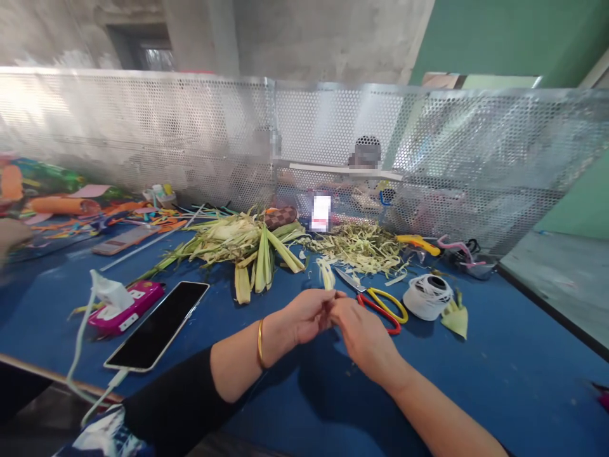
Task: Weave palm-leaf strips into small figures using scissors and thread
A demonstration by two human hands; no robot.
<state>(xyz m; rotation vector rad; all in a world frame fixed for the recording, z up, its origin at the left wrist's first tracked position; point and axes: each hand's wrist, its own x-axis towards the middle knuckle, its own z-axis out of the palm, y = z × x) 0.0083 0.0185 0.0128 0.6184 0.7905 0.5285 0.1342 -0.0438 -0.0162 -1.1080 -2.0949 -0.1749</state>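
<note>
Left hand (307, 317): pinching slender cream fibrous bundle (327, 274) | right hand (364, 335): fingers curled against left's, cannot tell grip | bundle: projecting from fingertips over blue desk (514, 381), beside red-and-yellow-handled metal scissors (366, 294)

The pale strips (327, 275) look matt and fibrous, the bangle (260, 343) smooth metal, the phone screen (159, 327) glossy.

A blue table (523, 381) carries a black-screened rectangular phone (159, 324) with a pale edge, just beside a magenta-and-white power block (107, 320). A loose heap of long yellow-green leaves (228, 238) lies farther back, next to a tangled pile of pale shredded strips (361, 247). Red-and-yellow-handled metal scissors (364, 292), a round white spool of thread (428, 299) and a pale green leaf piece (455, 320) sit to the right.
</note>
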